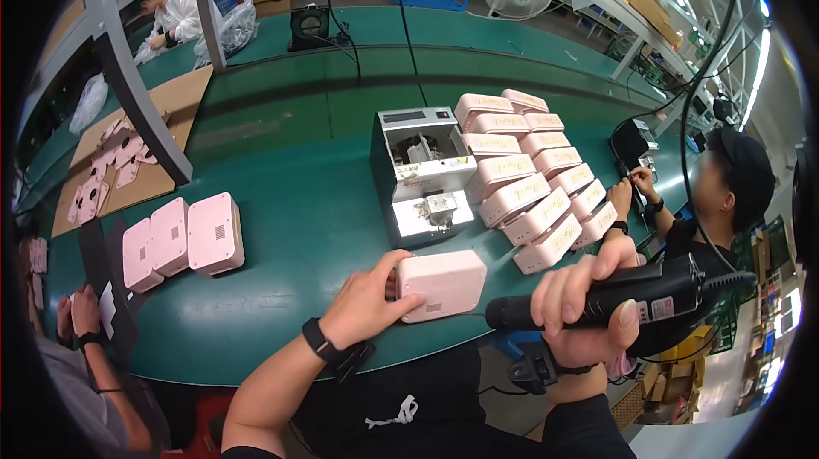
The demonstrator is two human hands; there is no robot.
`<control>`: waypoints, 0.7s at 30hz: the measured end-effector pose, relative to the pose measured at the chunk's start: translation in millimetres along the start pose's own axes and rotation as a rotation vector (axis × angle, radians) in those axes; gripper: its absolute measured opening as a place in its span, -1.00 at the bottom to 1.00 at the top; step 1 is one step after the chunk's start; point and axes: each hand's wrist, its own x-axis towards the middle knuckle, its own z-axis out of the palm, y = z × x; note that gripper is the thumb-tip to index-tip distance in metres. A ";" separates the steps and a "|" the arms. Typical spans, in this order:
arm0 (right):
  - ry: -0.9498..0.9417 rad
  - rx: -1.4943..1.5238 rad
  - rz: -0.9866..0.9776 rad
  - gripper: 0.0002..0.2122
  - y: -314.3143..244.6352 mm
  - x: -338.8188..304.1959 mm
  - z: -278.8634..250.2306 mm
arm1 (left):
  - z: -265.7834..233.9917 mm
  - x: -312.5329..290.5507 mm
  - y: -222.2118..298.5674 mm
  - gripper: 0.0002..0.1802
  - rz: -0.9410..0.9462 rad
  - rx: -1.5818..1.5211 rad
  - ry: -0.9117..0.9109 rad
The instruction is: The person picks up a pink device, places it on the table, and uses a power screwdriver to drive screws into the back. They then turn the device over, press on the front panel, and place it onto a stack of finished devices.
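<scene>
My left hand (365, 299) grips the left end of a pink plastic case (452, 278), thumb on the near face and fingers behind. The case rests on the green bench with a small slotted grille facing me. My right hand (589, 301) is wrapped round a black electric screwdriver (661, 284), held almost level. Its thin bit points left toward the case's lower right side; whether it touches the case I cannot tell. Just beyond the case stands an open-fronted metal screw feeder (422, 173).
Rows of pink cases (512, 194) stand right of the feeder. Three more pink cases (213, 233) sit at left, near flat pink parts (119, 152) on cardboard (179, 113). A metal post (141, 96) rises there. Co-workers sit on both sides; a black cable (689, 143) hangs at right.
</scene>
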 end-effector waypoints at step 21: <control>0.039 0.059 0.186 -0.61 23.0 -52.4 -46.8 | -56.4 -59.4 -29.6 -0.34 -0.751 -0.730 -0.157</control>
